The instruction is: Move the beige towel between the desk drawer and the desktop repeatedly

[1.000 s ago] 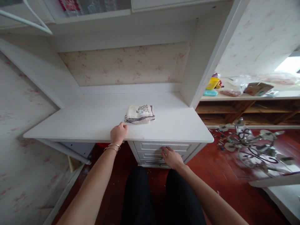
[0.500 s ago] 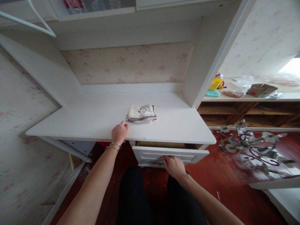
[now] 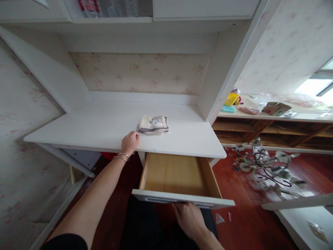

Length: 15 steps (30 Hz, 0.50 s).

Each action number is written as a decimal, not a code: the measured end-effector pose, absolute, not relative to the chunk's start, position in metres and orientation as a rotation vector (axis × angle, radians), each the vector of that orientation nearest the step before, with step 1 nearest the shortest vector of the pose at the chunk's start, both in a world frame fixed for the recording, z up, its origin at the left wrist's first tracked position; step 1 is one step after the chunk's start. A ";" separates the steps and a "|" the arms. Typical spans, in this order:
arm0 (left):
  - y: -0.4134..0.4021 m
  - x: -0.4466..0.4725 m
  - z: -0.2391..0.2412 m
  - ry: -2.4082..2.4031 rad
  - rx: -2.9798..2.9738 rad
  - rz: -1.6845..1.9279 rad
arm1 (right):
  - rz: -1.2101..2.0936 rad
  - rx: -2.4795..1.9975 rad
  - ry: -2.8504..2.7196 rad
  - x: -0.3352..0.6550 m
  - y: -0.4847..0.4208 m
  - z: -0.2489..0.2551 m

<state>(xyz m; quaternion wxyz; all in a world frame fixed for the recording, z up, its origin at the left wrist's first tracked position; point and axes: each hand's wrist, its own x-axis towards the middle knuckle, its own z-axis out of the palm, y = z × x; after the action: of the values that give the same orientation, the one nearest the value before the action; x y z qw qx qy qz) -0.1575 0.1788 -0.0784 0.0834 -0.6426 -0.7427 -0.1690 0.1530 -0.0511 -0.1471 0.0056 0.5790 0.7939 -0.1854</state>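
My right hand (image 3: 191,218) grips the lower part of the white front of a wooden drawer (image 3: 179,173). The drawer is pulled well out from beneath the white desk (image 3: 99,126), and its bare pale-wood bottom shows. Whatever handle the fingers hook is hidden behind them. My left hand (image 3: 130,141), with bangles at the wrist, rests as a loose fist on the desk near its front edge. Just beyond it lies a folded cream and grey cloth (image 3: 153,125) with dark printing, close to my knuckles.
Plastic-wrapped items fill an open upper shelf (image 3: 111,8). To the right, a chandelier (image 3: 273,170) lies on the red wooden floor (image 3: 241,194). Behind it, a low shelf unit (image 3: 255,128) carries bags and a cardboard box (image 3: 277,108). A white furniture piece (image 3: 304,222) stands at lower right.
My right hand has drawn the drawer much farther out toward me, so its inside now shows. The left hand stays on the desk by the cloth. The view has shifted slightly.
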 end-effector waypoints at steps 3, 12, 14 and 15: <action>0.181 -0.156 -0.074 -1.966 -2.026 -0.626 | -0.624 1.804 2.474 0.155 -0.070 -0.150; 0.210 -0.125 -0.039 -1.331 -2.492 -0.348 | -0.587 1.726 2.515 0.159 -0.115 -0.180; 0.219 -0.123 -0.037 -1.348 -2.501 -0.240 | -0.571 1.735 2.490 0.159 -0.125 -0.192; 0.224 -0.122 -0.038 -1.382 -2.493 -0.197 | -0.560 1.744 2.483 0.160 -0.130 -0.198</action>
<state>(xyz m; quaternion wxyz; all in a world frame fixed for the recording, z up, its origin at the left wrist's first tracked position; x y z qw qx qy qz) -0.1224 0.2237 -0.0381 0.1419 -0.8637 -0.4788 -0.0682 0.1596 -0.1303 -0.1983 0.0282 0.5650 0.8044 -0.1814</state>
